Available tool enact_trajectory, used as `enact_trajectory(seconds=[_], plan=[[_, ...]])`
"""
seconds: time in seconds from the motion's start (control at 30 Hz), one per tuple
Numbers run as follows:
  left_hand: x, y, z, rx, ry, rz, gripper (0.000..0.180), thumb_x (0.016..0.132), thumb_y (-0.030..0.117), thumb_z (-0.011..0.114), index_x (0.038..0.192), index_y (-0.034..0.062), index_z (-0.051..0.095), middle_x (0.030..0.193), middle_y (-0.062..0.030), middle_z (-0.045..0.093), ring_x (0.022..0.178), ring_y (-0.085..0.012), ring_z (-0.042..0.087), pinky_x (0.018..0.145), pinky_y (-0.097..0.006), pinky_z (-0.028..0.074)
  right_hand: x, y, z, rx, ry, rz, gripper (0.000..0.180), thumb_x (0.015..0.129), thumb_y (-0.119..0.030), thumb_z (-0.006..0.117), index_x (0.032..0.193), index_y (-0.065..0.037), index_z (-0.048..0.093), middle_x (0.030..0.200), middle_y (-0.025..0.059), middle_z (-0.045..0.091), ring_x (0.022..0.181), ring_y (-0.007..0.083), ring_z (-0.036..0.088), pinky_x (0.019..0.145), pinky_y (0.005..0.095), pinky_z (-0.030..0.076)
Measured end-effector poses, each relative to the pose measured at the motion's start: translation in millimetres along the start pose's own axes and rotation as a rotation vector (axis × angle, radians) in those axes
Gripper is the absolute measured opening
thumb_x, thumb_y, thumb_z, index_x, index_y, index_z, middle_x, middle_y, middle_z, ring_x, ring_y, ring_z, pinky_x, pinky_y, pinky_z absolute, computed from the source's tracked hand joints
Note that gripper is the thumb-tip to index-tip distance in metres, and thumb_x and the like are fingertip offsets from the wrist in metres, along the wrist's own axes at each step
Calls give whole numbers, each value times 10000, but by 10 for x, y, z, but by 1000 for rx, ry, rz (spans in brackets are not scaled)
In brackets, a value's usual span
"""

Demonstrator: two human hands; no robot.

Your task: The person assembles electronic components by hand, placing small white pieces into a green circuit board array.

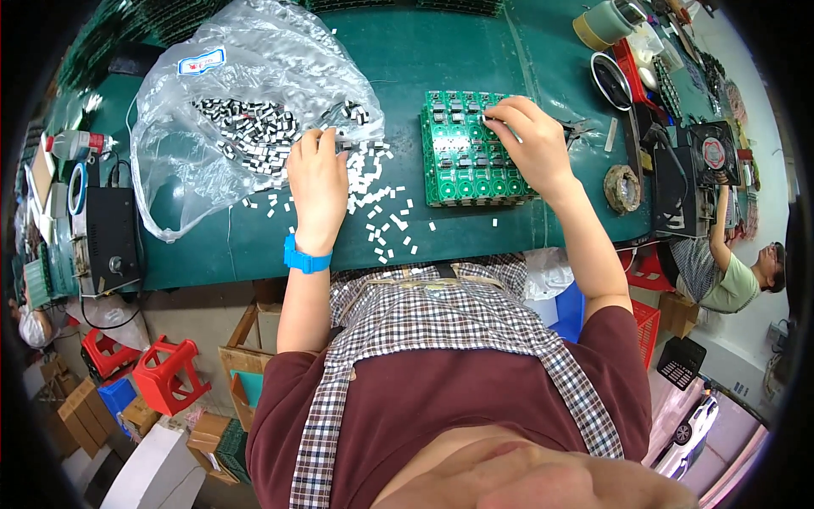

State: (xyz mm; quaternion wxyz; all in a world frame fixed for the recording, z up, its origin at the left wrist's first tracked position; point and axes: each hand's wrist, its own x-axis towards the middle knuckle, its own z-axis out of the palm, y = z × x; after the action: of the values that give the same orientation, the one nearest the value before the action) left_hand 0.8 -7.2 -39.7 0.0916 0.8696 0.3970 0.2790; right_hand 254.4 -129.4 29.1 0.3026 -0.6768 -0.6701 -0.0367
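Observation:
My left hand (319, 180), with a blue band on its wrist, reaches to the mouth of a clear plastic bag (174, 182). Its fingers are bent and close together at the edge of a heap of small black-and-white pieces (254, 127); whatever they grip is hidden. Over a green circuit board panel (441, 140), my right hand (536, 144) has thumb and forefinger pinched at a small white piece (484, 119). Rows of dark components and round outlines cover the panel. Loose white pieces (365, 174) lie scattered between the left hand and the panel.
Cutting pliers (578, 129) lie right of the panel, near a round tan dish (622, 188). A black box (113, 237) and a bottle (80, 144) stand at the left. A green jar (604, 25) stands far right. Another person (721, 271) is at the right, beside a fan (714, 153).

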Motion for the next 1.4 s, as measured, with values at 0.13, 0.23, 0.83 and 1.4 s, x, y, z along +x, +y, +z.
enact_trajectory(seconds=[0.13, 0.23, 0.83, 1.4], plan=[[-19, -51, 35, -146, -10, -17, 336, 739, 0, 653, 1065, 10, 568, 1036, -150, 543, 939, -310, 527, 806, -382, 438, 45, -21, 36, -90, -40, -55, 86, 774, -78, 655, 853, -48, 636, 855, 63, 622, 757, 245, 628, 656, 320, 512], [-16, -26, 27, -256, 22, -122, 349, 729, -3, 659, 1065, 25, 569, 1002, -142, 541, 923, -311, 529, 801, -383, 437, 58, -19, 44, -92, -61, -49, 89, 787, -117, 642, 866, -75, 637, 870, 54, 616, 788, 248, 625, 665, 342, 513], [648, 405, -68, -362, 321, 188, 344, 793, -65, 522, 1124, 12, 581, 1191, -166, 580, 1087, -322, 559, 914, -379, 433, 77, -89, 91, -220, -18, -141, 78, 750, -85, 652, 824, -71, 633, 823, 34, 606, 726, 217, 620, 613, 317, 512], [1235, -729, -110, 53, 371, -112, 161, 699, 48, 518, 696, 89, 673, 762, -122, 645, 769, -304, 604, 690, -402, 481, 87, -189, -57, -2, -73, 3, 165, 793, -84, 649, 955, -53, 641, 962, 94, 635, 838, 276, 632, 710, 343, 508]])
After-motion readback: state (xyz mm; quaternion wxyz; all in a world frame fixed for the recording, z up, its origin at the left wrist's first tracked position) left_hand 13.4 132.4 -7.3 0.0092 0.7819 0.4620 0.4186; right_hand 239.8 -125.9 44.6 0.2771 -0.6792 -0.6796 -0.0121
